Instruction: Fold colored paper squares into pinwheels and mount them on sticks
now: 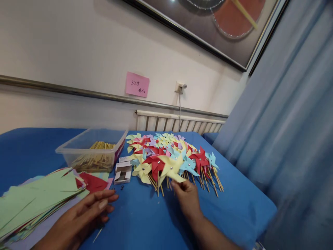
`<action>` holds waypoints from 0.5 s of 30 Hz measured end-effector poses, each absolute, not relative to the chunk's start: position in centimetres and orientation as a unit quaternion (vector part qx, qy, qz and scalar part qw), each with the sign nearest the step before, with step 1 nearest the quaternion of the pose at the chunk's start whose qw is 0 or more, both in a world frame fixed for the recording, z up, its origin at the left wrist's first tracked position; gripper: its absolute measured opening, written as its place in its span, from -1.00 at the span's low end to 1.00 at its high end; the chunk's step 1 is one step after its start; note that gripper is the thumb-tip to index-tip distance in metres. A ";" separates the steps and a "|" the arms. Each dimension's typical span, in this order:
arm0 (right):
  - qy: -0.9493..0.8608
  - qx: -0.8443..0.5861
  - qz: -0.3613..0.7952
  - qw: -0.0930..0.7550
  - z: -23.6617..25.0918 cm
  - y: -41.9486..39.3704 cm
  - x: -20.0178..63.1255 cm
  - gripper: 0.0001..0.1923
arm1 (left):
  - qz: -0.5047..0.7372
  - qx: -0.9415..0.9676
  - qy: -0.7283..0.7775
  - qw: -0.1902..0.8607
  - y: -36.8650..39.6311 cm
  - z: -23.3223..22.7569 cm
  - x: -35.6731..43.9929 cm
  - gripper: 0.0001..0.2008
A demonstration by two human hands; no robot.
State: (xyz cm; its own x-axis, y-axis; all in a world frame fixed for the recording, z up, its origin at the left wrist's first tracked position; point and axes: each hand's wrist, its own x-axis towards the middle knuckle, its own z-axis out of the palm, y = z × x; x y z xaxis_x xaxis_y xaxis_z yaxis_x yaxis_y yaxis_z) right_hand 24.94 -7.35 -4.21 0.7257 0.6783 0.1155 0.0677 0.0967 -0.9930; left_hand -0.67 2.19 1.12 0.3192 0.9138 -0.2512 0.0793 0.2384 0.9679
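One yellow pinwheel (pixel 171 168) lies at the near edge of the pinwheel pile (pixel 169 152), its stick running toward the right hand (pixel 187 198), whose fingertips pinch it. Left hand (pixel 85 211) rests open, well left, beside the paper stack (pixel 39 198).

pink wall note (pixel 137 84), handwritten "32"
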 end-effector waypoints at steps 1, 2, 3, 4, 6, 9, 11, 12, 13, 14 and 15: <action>-0.277 -0.664 0.177 0.672 -4.2 -8.0 26.4 -0.74 | 0.330 0.511 0.472 0.638 2.1 1.0 -0.5 -0.59; -0.267 -0.676 0.158 0.668 -4.2 -8.6 27.6 -0.72 | 0.331 0.503 0.469 0.646 2.0 0.9 -0.3 -0.61; -0.262 -0.684 0.147 0.664 -4.2 -9.1 28.7 -0.71 | 0.335 0.498 0.469 0.648 1.9 0.8 -0.1 -0.62; -0.258 -0.693 0.139 0.659 -4.3 -9.5 29.5 -0.70 | 0.341 0.494 0.472 0.645 1.8 0.7 0.1 -0.64; -0.254 -0.706 0.128 0.648 -4.5 -10.0 30.6 -0.67 | 0.353 0.489 0.478 0.638 1.7 0.4 0.4 -0.65; -0.255 -0.722 0.117 0.632 -4.8 -9.8 31.3 -0.67 | 0.347 0.496 0.481 0.634 1.7 0.0 0.6 -0.66; -0.257 -0.730 0.117 0.622 -5.0 -9.4 31.5 -0.68 | 0.339 0.504 0.481 0.632 1.7 -0.1 0.5 -0.66; -0.258 -0.733 0.119 0.618 -5.1 -9.2 31.5 -0.68 | 0.335 0.509 0.481 0.631 1.7 -0.1 0.5 -0.66; -0.260 -0.735 0.121 0.614 -5.2 -9.0 31.6 -0.69 | 0.330 0.514 0.482 0.628 1.7 -0.1 0.5 -0.65; -0.263 -0.736 0.123 0.611 -5.4 -8.9 31.6 -0.70 | 0.325 0.520 0.482 0.626 1.7 -0.1 0.5 -0.65; -0.265 -0.737 0.126 0.609 -5.4 -8.8 31.7 -0.71 | 0.321 0.525 0.484 0.622 1.7 -0.1 0.4 -0.64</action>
State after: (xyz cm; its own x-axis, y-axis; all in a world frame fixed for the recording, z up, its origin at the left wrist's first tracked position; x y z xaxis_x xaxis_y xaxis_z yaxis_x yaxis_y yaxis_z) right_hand 31.70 -8.78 -5.45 0.8276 0.5442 0.1377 0.2380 -0.1181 -0.9641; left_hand 0.44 1.70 -0.14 0.3264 0.9073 -0.2651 0.1086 0.2426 0.9640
